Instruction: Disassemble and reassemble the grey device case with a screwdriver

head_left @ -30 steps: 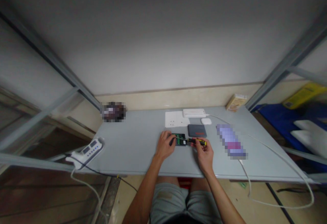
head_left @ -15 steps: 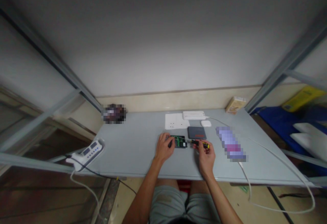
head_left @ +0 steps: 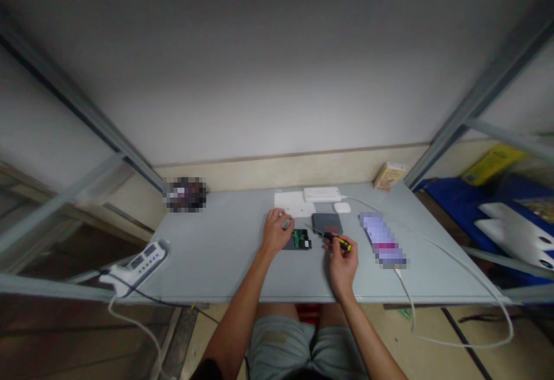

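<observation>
My left hand (head_left: 276,233) is over the left part of a circuit board in a dark case (head_left: 303,240), at the front edge of a white paper sheet (head_left: 283,198). Its thumb and index finger are brought together in a pinch, and whatever is between them is too small to make out. In my right hand (head_left: 345,261) is a screwdriver with a black and yellow handle (head_left: 344,243). The shaft points up and left, its tip above the board's right side and apart from it. Beside the board lies a dark grey flat cover (head_left: 326,223) with reddish marking.
Behind lie a white power strip (head_left: 322,194) with a cable and a small white case (head_left: 341,208). A phone (head_left: 382,238) on a charging cable is to the right, a small box (head_left: 389,176) at the back. Another power strip (head_left: 141,265) sits at the left edge.
My left hand has moved from the board up toward the paper, its fingers now over the sheet's front edge. The screwdriver tip has lifted off the board. The view has shifted slightly.
</observation>
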`<action>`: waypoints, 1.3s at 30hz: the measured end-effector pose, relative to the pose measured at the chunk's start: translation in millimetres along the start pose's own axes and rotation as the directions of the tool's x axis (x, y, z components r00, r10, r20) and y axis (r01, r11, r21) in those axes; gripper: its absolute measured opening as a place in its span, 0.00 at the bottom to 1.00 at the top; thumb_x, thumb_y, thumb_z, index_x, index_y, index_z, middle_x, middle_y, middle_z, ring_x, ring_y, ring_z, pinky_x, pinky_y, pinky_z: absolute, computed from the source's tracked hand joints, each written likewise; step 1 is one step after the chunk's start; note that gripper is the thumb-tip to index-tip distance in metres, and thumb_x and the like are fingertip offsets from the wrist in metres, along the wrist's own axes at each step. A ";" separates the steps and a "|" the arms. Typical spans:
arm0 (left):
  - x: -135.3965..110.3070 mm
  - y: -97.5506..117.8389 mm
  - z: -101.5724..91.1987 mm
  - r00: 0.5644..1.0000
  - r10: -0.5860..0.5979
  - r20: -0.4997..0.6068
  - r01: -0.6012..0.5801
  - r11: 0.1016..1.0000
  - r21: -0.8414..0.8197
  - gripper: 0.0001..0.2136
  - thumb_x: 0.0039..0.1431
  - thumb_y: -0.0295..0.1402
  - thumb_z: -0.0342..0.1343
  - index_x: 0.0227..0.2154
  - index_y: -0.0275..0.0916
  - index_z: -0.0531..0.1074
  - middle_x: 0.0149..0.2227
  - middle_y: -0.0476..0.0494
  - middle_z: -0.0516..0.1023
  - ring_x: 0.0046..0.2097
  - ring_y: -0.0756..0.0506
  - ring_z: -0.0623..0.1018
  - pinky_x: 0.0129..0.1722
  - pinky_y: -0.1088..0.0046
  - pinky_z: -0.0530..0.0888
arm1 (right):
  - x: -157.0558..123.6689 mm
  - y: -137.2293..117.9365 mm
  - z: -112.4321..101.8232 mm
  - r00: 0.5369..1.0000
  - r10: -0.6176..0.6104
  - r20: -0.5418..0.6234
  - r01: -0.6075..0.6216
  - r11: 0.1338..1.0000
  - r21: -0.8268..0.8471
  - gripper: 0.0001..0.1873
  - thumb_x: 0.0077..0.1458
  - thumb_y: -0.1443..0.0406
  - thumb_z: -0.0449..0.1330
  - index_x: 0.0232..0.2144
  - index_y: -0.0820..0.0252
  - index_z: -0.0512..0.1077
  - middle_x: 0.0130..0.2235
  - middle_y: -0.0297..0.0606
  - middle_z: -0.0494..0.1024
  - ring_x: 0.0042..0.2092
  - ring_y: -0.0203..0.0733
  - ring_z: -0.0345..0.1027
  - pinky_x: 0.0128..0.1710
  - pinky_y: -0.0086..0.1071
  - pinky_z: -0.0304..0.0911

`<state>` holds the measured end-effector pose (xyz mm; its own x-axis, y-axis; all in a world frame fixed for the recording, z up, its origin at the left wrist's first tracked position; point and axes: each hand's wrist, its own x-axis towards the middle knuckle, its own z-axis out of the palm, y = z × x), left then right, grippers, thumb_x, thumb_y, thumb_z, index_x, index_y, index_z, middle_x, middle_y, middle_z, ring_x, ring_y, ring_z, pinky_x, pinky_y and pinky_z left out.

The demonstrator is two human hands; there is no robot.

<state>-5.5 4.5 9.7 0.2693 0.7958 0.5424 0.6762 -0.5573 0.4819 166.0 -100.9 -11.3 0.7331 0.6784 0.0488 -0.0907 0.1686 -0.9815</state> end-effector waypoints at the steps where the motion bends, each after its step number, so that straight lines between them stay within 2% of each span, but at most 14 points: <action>1: 10.5 -1.6 1.9 0.999 0.004 0.041 -0.005 1.000 0.025 0.05 0.64 0.31 0.57 0.34 0.41 0.78 0.40 0.43 0.73 0.44 0.44 0.71 0.48 0.66 0.72 | 0.0 0.7 -0.1 1.000 -0.002 -0.003 0.002 1.000 0.003 0.21 0.54 0.50 0.64 0.40 0.59 0.68 0.40 0.41 0.79 0.33 0.38 0.74 0.35 0.35 0.72; 3: 31.1 -5.3 6.7 0.989 0.008 0.148 -0.020 0.996 0.085 0.05 0.64 0.32 0.58 0.35 0.40 0.79 0.41 0.42 0.73 0.46 0.44 0.72 0.50 0.65 0.72 | 0.2 2.1 -0.4 1.000 -0.008 -0.002 0.008 1.000 0.007 0.21 0.54 0.50 0.64 0.40 0.59 0.68 0.40 0.40 0.79 0.33 0.38 0.74 0.35 0.34 0.72; 6: 56.4 -10.8 16.2 0.947 -0.024 0.321 -0.044 0.979 0.201 0.06 0.65 0.33 0.57 0.38 0.41 0.79 0.44 0.41 0.73 0.49 0.42 0.71 0.51 0.65 0.71 | 0.4 4.1 -1.0 1.000 -0.009 -0.004 0.009 1.000 0.007 0.22 0.54 0.49 0.64 0.40 0.59 0.68 0.39 0.40 0.79 0.33 0.38 0.74 0.34 0.34 0.72; 9: 70.5 -14.5 26.2 0.930 -0.022 0.368 -0.065 0.973 0.222 0.06 0.65 0.31 0.57 0.38 0.40 0.79 0.43 0.41 0.74 0.50 0.41 0.72 0.51 0.64 0.71 | 0.5 5.2 -1.1 1.000 -0.004 0.001 0.004 1.000 0.016 0.22 0.54 0.49 0.64 0.40 0.58 0.68 0.39 0.40 0.79 0.32 0.38 0.74 0.34 0.34 0.71; 12: 73.8 -16.8 34.2 0.919 -0.011 0.394 -0.085 0.971 0.225 0.07 0.65 0.29 0.56 0.38 0.40 0.80 0.42 0.41 0.74 0.50 0.41 0.71 0.51 0.64 0.71 | 0.7 4.2 -0.5 1.000 0.007 0.009 -0.007 1.000 0.025 0.22 0.53 0.48 0.64 0.40 0.58 0.67 0.39 0.39 0.79 0.32 0.38 0.74 0.33 0.34 0.71; 20: 66.5 -17.6 39.8 0.911 -0.001 0.411 -0.096 0.972 0.215 0.09 0.66 0.30 0.55 0.42 0.40 0.80 0.44 0.39 0.74 0.51 0.40 0.72 0.51 0.63 0.72 | -1.9 -2.9 -0.1 0.998 0.057 0.003 -0.057 0.998 0.042 0.24 0.51 0.48 0.65 0.39 0.58 0.68 0.39 0.40 0.80 0.32 0.39 0.75 0.34 0.34 0.71; 23: 61.0 -15.4 36.0 0.921 -0.005 0.389 -0.085 0.974 0.212 0.11 0.67 0.31 0.54 0.46 0.40 0.79 0.46 0.39 0.75 0.51 0.40 0.72 0.52 0.61 0.72 | -0.5 -7.5 -0.6 0.996 0.091 -0.016 -0.090 0.995 0.051 0.24 0.51 0.47 0.65 0.41 0.58 0.68 0.35 0.36 0.79 0.29 0.38 0.73 0.33 0.33 0.69; 25: 50.8 -14.6 30.4 0.932 -0.001 0.363 -0.074 0.978 0.194 0.12 0.68 0.32 0.52 0.48 0.41 0.78 0.46 0.39 0.75 0.50 0.41 0.72 0.52 0.61 0.72 | 4.6 -15.3 -0.7 0.994 0.097 -0.048 -0.093 0.992 0.082 0.24 0.51 0.48 0.65 0.40 0.57 0.67 0.31 0.32 0.77 0.28 0.37 0.71 0.32 0.32 0.68; 27: 33.5 -14.9 22.2 0.953 0.034 0.302 -0.066 0.994 0.093 0.12 0.68 0.33 0.52 0.47 0.41 0.78 0.46 0.40 0.75 0.50 0.41 0.73 0.54 0.60 0.72 | 13.3 -27.8 -0.6 0.993 0.105 -0.044 -0.098 0.985 0.141 0.22 0.51 0.50 0.66 0.40 0.56 0.67 0.28 0.29 0.74 0.30 0.36 0.71 0.33 0.30 0.66; 29: 10.6 -16.1 11.8 0.961 0.052 0.271 -0.053 0.999 -0.004 0.12 0.68 0.34 0.52 0.49 0.42 0.77 0.48 0.40 0.76 0.52 0.42 0.73 0.56 0.59 0.72 | 24.2 -42.3 0.0 0.982 0.169 0.089 -0.185 0.959 0.215 0.19 0.51 0.51 0.65 0.38 0.54 0.65 0.29 0.29 0.75 0.32 0.38 0.72 0.32 0.29 0.65; 32: -25.1 -18.3 -5.3 0.957 0.037 0.288 -0.019 0.998 -0.064 0.17 0.65 0.37 0.56 0.55 0.44 0.73 0.55 0.39 0.74 0.58 0.40 0.71 0.61 0.55 0.69 | 39.3 -58.3 2.6 0.914 0.185 0.360 -0.262 0.949 0.176 0.14 0.52 0.56 0.63 0.38 0.54 0.65 0.26 0.28 0.73 0.30 0.39 0.71 0.33 0.32 0.65; 34: -42.9 -19.4 -15.3 0.939 0.020 0.342 -0.002 0.999 -0.052 0.22 0.62 0.39 0.60 0.59 0.44 0.69 0.60 0.39 0.70 0.62 0.38 0.68 0.64 0.52 0.65 | 44.8 -60.3 6.3 0.844 0.173 0.507 -0.199 0.980 -0.004 0.11 0.53 0.58 0.61 0.38 0.54 0.68 0.24 0.26 0.70 0.27 0.38 0.67 0.31 0.32 0.64; 36: -52.4 -20.0 -22.4 0.917 0.019 0.399 0.001 0.999 -0.050 0.26 0.59 0.41 0.62 0.60 0.45 0.67 0.63 0.39 0.68 0.64 0.37 0.66 0.65 0.51 0.63 | 45.0 -55.4 11.0 0.767 0.130 0.628 -0.002 0.980 -0.200 0.10 0.54 0.59 0.60 0.39 0.56 0.71 0.26 0.29 0.72 0.29 0.39 0.68 0.34 0.34 0.66; 39: -53.3 -20.4 -27.2 0.900 0.018 0.435 0.011 0.998 -0.063 0.30 0.57 0.40 0.65 0.62 0.46 0.65 0.64 0.39 0.67 0.64 0.37 0.65 0.66 0.51 0.62 | 37.1 -42.0 17.4 0.629 0.033 0.777 0.380 0.858 -0.345 0.16 0.52 0.61 0.63 0.44 0.56 0.75 0.43 0.39 0.78 0.46 0.45 0.73 0.49 0.39 0.67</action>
<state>-52.3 -33.1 -10.3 0.5528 0.8097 0.1972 0.6348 -0.5624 0.5299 185.3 -70.4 34.9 -0.0652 0.9877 0.1419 0.4335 0.1561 -0.8875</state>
